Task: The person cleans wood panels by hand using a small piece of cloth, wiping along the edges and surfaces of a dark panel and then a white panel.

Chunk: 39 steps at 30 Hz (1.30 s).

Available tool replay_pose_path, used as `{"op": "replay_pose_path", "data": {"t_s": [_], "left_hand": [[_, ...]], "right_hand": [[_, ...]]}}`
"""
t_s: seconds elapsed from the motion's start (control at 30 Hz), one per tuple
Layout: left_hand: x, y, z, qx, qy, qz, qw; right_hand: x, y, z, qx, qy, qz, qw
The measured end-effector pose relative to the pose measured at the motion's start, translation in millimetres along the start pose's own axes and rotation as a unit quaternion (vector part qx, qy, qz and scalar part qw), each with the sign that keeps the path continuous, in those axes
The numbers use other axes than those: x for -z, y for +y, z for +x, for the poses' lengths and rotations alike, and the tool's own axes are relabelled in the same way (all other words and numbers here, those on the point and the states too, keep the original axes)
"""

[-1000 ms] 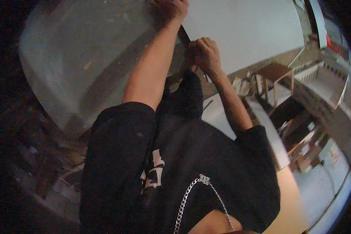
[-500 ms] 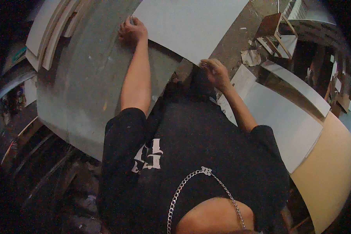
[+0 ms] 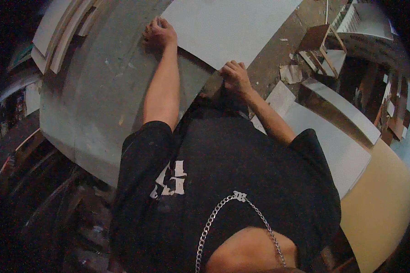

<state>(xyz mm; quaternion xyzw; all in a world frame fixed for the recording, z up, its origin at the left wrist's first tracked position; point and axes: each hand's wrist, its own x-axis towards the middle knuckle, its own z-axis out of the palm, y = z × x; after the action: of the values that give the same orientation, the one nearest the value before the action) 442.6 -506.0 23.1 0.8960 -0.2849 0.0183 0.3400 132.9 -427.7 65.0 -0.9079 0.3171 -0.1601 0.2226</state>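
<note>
A large white board (image 3: pixel 232 32) reaches from the top of the view toward me, lying partly over a grey tabletop (image 3: pixel 100 91). At its left near corner, my left hand (image 3: pixel 160 34) is closed around the edge, the thumb side along the rim. My right hand (image 3: pixel 236 76) is closed at the other near corner, fingers curled over the board's edge. The undersides of both hands' grips are hidden. Between the hands the near edge of the board runs slantwise, with a dark shadow beneath it on the tabletop.
Stacked pale boards (image 3: pixel 70 34) stand at the far left of the tabletop. To the right lie a white panel (image 3: pixel 328 141), a narrower white strip (image 3: pixel 344 107) and a yellowish board (image 3: pixel 382 204). A small wooden frame (image 3: pixel 323 50) and scraps (image 3: pixel 290 73) rest on the floor.
My right hand has moved left and slightly up along with the board's near corner, its fingers now more curled. My left hand has shifted slightly right with its corner.
</note>
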Motion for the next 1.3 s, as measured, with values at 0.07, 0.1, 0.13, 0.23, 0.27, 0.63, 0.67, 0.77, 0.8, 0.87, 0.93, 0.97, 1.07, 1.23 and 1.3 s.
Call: {"op": "replay_pose_path", "data": {"t_s": [0.07,0.1,0.13,0.23,0.27,0.63,0.67,0.77,0.8,0.87,0.93,0.97,1.07,1.23,1.3], "left_hand": [[7,-7,6,-0.018,0.009,-0.026,0.999],[10,-11,8,-0.027,0.014,-0.039,0.999],[11,-8,6,-0.022,0.020,-0.038,0.999],[14,-1,2,-0.023,0.016,-0.034,0.999],[14,0,4,-0.032,0.000,-0.032,0.999],[19,2,1,-0.047,0.007,0.035,0.998],[19,1,5,-0.038,0.000,0.016,0.999],[23,5,-1,-0.031,-0.030,0.007,0.999],[25,12,-4,-0.033,-0.039,0.009,0.999],[27,-7,9,-0.046,0.008,-0.005,0.999],[17,-1,6,-0.046,0.015,-0.012,0.999],[16,11,0,-0.038,0.002,-0.003,0.999],[12,6,-1,-0.040,-0.010,-0.040,0.998],[0,-29,17,-0.112,0.118,-0.106,0.981],[6,-22,12,-0.162,0.134,0.006,0.978]], "right_hand": [[-3,-15,7,-0.007,0.002,0.008,1.000],[0,-20,6,-0.012,-0.006,-0.013,1.000],[4,-21,2,-0.019,-0.013,-0.036,0.999],[4,-19,-11,-0.016,-0.003,-0.078,0.997],[4,-18,-14,-0.010,0.008,-0.088,0.996],[-1,-29,-5,-0.032,0.026,-0.104,0.994],[-3,-32,5,-0.041,0.024,-0.103,0.994],[-1,-28,-4,-0.034,0.054,-0.099,0.993],[3,-26,-13,-0.045,0.025,-0.107,0.993],[10,-35,-15,-0.043,-0.026,-0.110,0.993],[0,-27,0,-0.029,0.012,-0.131,0.991],[-4,-24,0,-0.028,0.027,-0.141,0.989],[5,-26,-2,-0.052,0.023,-0.117,0.991],[-2,-38,8,-0.006,0.049,-0.087,0.995],[-3,-35,11,-0.011,0.065,-0.081,0.995]]}}
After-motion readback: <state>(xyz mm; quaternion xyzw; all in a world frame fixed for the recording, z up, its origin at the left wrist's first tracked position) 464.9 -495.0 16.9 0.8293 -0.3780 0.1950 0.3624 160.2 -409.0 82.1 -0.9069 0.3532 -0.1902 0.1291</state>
